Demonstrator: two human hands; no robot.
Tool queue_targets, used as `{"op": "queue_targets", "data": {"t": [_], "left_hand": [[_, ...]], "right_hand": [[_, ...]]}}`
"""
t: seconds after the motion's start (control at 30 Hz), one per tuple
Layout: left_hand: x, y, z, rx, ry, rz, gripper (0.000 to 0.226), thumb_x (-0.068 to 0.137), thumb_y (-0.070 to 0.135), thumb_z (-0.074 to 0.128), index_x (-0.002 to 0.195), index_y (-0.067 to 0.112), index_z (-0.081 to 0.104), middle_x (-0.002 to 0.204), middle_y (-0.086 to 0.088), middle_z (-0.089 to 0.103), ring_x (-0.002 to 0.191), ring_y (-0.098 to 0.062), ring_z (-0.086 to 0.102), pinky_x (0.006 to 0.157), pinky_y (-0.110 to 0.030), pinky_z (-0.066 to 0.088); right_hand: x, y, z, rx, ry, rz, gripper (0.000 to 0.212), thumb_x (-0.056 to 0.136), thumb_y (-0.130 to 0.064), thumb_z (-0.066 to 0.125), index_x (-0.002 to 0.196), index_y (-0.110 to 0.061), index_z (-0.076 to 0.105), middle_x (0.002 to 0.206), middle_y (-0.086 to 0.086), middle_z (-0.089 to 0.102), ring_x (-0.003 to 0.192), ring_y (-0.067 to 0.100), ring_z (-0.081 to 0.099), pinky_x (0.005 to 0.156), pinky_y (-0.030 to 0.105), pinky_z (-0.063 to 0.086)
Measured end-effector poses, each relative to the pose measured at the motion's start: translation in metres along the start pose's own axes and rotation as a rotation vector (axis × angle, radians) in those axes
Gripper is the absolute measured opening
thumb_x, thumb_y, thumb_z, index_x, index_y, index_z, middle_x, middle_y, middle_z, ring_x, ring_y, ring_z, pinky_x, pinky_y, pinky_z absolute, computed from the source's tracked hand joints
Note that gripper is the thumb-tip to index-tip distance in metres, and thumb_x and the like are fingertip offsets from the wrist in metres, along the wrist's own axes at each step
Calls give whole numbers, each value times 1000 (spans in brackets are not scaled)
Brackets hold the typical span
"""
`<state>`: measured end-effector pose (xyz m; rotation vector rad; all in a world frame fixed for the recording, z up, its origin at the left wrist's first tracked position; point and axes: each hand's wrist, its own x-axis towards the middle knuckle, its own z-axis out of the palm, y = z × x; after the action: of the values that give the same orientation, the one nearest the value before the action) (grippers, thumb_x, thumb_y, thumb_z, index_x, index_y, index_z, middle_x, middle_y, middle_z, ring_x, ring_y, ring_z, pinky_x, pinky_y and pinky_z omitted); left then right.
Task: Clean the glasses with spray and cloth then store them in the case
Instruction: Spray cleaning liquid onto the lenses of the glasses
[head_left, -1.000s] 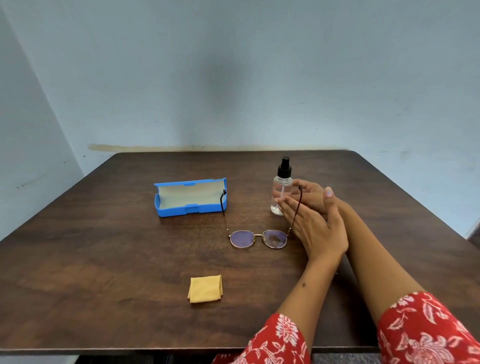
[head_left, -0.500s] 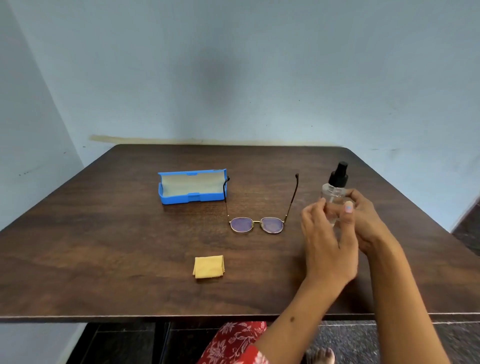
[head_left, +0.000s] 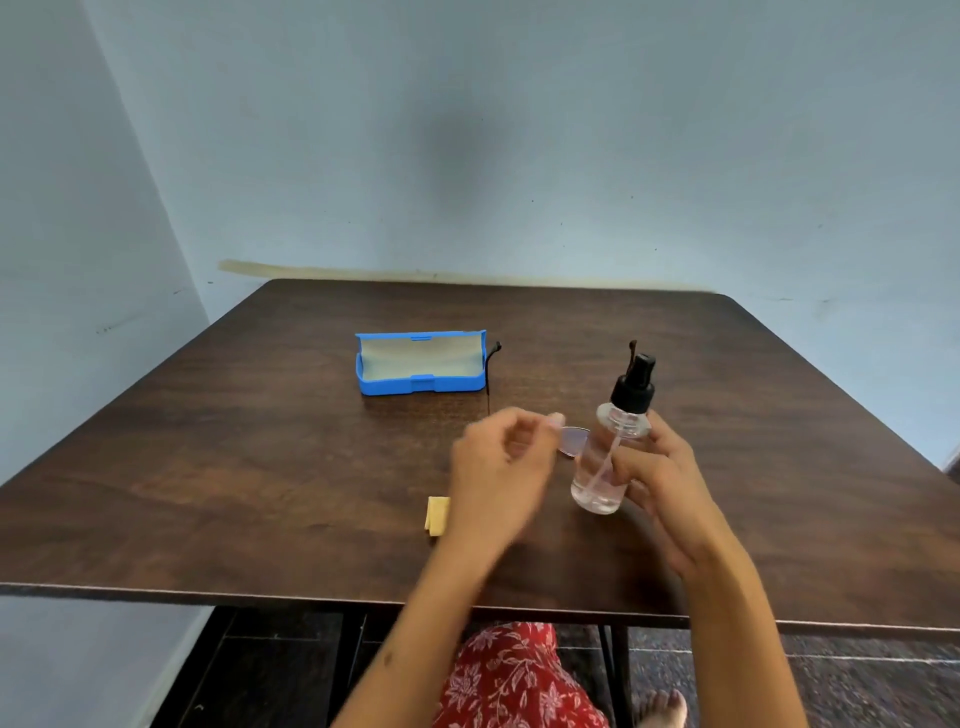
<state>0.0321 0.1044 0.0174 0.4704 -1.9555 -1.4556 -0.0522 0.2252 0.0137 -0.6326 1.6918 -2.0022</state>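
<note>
Left hand (head_left: 498, 467) moved off spray bottle (head_left: 605, 457), loosely curled, empty; right hand (head_left: 657, 478) grips bottle.

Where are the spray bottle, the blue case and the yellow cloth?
spray bottle (head_left: 597, 467): head view, on its clear body.
blue case (head_left: 415, 385): head view, on its front wall.
yellow cloth (head_left: 437, 514): head view, on the visible folded part.

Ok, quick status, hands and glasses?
Right hand grips spray bottle, lifted. Left hand loosely curled, holding nothing, above glasses. Case open. Cloth untouched.
</note>
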Motion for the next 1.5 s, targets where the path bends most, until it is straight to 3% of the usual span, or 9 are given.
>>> {"op": "queue_targets", "data": {"t": [0.13, 0.3, 0.43, 0.73, 0.83, 0.93, 1.07, 1.23, 1.5], "left_hand": [[42, -23, -42, 151, 166, -69, 15, 74, 19, 78, 79, 24, 64, 76, 9, 67, 66, 0, 60, 69, -19, 49], [79, -44, -56, 318, -244, -175, 49, 64, 19, 85, 110, 16, 65, 103, 3, 67, 91, -10, 63, 81, -19, 49], [89, -52, -55, 334, -422, -141, 34, 70, 13, 80, 102, 16, 70, 99, -1, 71, 88, -8, 66, 75, -13, 48], [94, -62, -51, 360, -409, 10, 7, 79, 16, 74, 86, 15, 74, 84, 1, 73, 77, -6, 67, 74, -19, 53], [97, -61, -48, 331, -413, 7, 4, 79, 12, 73, 83, 14, 73, 82, -3, 74, 74, -10, 69, 74, -23, 56], [100, -61, -46, 297, -386, 2, 5, 78, 10, 74, 82, 12, 73, 82, -5, 74, 75, -14, 70, 75, -25, 57], [108, -64, -48, 265, -277, 21, 7, 76, 7, 75, 83, 9, 74, 80, -1, 73, 72, -7, 68, 68, -16, 54], [112, -68, -57, 157, -73, 47, 8, 73, 4, 77, 79, 6, 73, 77, -3, 73, 70, -10, 68, 70, -21, 56], [108, -68, -58, 122, 106, 108, 11, 71, 9, 79, 73, 15, 71, 72, -1, 72, 71, -12, 68, 71, -22, 56]], "right_hand": [[3, 2, 8, 194, -24, 49, 49, 49, -6, 41, 92, -6, 63, 75, 13, 64, 67, 27, 63, 69, 33, 52], [6, 0, 12, 143, -168, 133, 47, 58, -34, 71, 98, -14, 58, 77, 8, 63, 59, 22, 59, 60, 34, 50], [17, -2, 12, 181, -215, 171, 39, 69, -32, 70, 99, -20, 48, 73, 7, 60, 49, 17, 53, 46, 28, 47], [40, -5, 3, 101, -136, 69, 39, 70, -22, 62, 105, -17, 46, 77, 10, 65, 51, 19, 56, 49, 31, 50], [45, 1, 4, -81, -88, -39, 56, 78, -14, 69, 127, -27, 45, 90, 14, 64, 61, 25, 62, 59, 42, 57], [47, 5, 8, -359, -49, -255, 77, 80, -3, 67, 133, -49, 34, 76, 16, 62, 59, 29, 58, 64, 45, 57], [69, 7, 18, -756, -36, -588, 84, 72, -15, 55, 142, -46, 21, 76, 4, 62, 46, 11, 39, 51, 26, 43], [91, 9, 36, -949, 7, -631, 72, 74, -36, 45, 140, -52, 21, 97, -5, 61, 70, 11, 56, 70, 32, 52], [91, 30, 54, -1156, 86, -672, 77, 84, -24, 57, 137, -56, 12, 84, -1, 53, 62, 19, 58, 55, 32, 49]]}}
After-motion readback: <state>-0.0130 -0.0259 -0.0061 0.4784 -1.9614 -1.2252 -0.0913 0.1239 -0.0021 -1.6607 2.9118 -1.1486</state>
